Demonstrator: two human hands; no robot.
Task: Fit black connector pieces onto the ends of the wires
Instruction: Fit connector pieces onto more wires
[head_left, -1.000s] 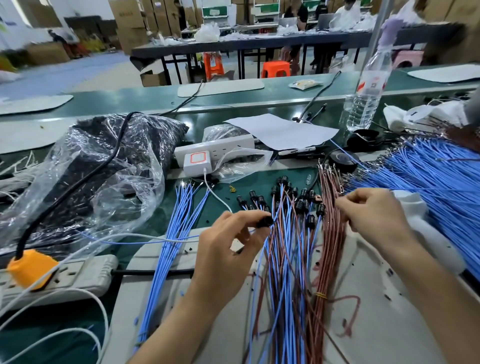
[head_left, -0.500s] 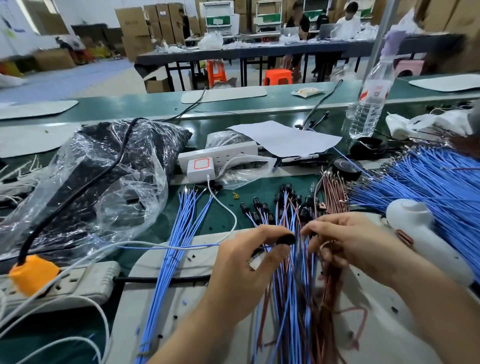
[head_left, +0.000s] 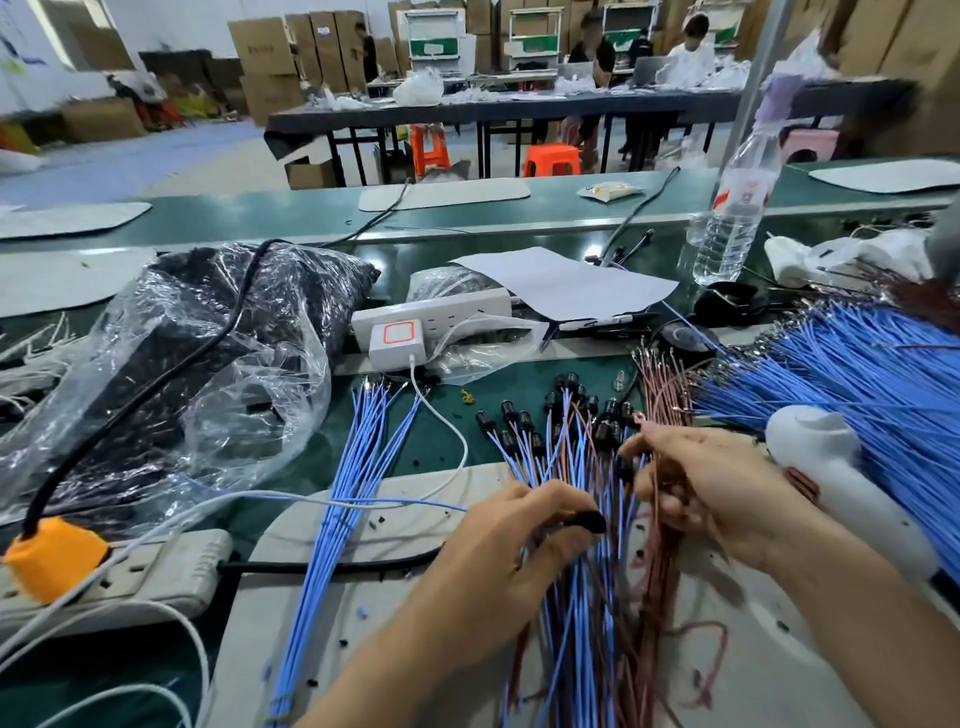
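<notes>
My left hand (head_left: 519, 551) pinches a small black connector piece (head_left: 589, 521) between thumb and forefinger, over a bundle of blue and brown wires (head_left: 587, 597) lying on a grey mat (head_left: 415, 613). My right hand (head_left: 711, 493) is just to its right, fingers curled around a thin brown wire (head_left: 655, 499) whose metal tip points up near the fingertips. Several wires with black connectors fitted (head_left: 561, 415) fan out beyond both hands. A loose bunch of bare blue wires (head_left: 358, 457) lies to the left.
A big heap of blue wires (head_left: 857, 379) fills the right side, beside a white handheld tool (head_left: 841, 483). A clear plastic bag of black parts (head_left: 197, 374), power strips (head_left: 130, 577) with an orange plug (head_left: 52, 556), a water bottle (head_left: 732, 208) and paper (head_left: 566, 280) crowd the green bench.
My right hand has drawn in from the brown wire bunch toward the left hand, bringing a brown wire. My left hand keeps the black connector and has shifted slightly right.
</notes>
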